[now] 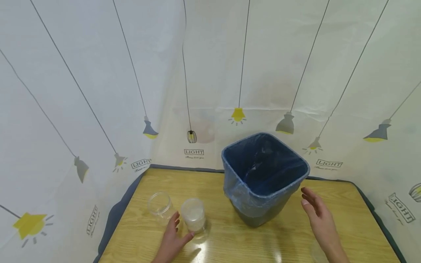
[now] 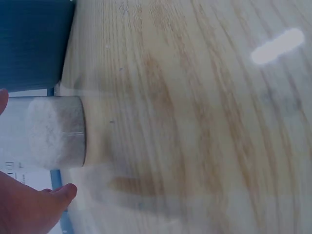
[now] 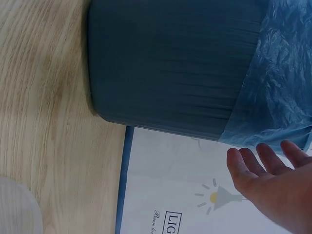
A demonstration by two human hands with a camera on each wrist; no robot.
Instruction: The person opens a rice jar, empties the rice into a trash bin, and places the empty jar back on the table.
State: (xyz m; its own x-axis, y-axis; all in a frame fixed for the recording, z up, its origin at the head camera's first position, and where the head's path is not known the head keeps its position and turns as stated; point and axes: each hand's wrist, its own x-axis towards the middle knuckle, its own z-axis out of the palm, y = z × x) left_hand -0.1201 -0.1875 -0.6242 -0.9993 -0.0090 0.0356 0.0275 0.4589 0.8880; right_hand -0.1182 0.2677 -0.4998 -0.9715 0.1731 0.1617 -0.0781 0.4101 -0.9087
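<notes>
A clear cylindrical jar stands on the table, with whitish fine contents showing at its base in the left wrist view. My left hand reaches in beside it, thumb and fingers spread on either side of the jar. Further right, a dark blue-grey trash bin is lined with a translucent blue bag folded over its rim. My right hand is raised at the bin's right side, fingers loosely bent and holding nothing, fingertips close to the bag's edge.
Left of the filled jar stands another clear jar, see-through. A round translucent lid-like disc lies on the wooden table near my right forearm. Behind and at both sides hangs a white cloth printed with lamps.
</notes>
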